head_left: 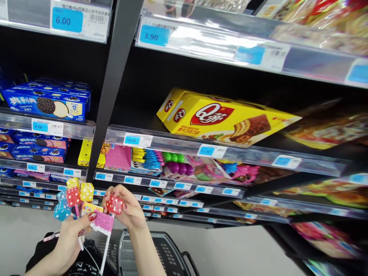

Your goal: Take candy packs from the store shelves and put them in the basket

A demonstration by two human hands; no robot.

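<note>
My left hand (67,235) is closed around the white sticks of several dice-shaped lollipops, at the lower left of the head view. Above its fingers show a red lollipop (73,196), a yellow lollipop (87,191) and a blue lollipop (62,210), all with white dots. Just to the right, my right hand (132,212) pinches another red dice-shaped lollipop (116,205) by its head. A pink paper tag (103,221) hangs beneath that head, and a long white stick (105,251) slants down from it. My left thumb lies against a yellow label (91,208) beside the pink tag.
Store shelves with price tags (138,140) fill the view ahead. Yellow cake boxes (215,117) stand at the middle, blue cookie boxes (48,100) at the left. Colourful toy candies (175,157) sit one shelf lower. A grey basket (161,245) is below my hands.
</note>
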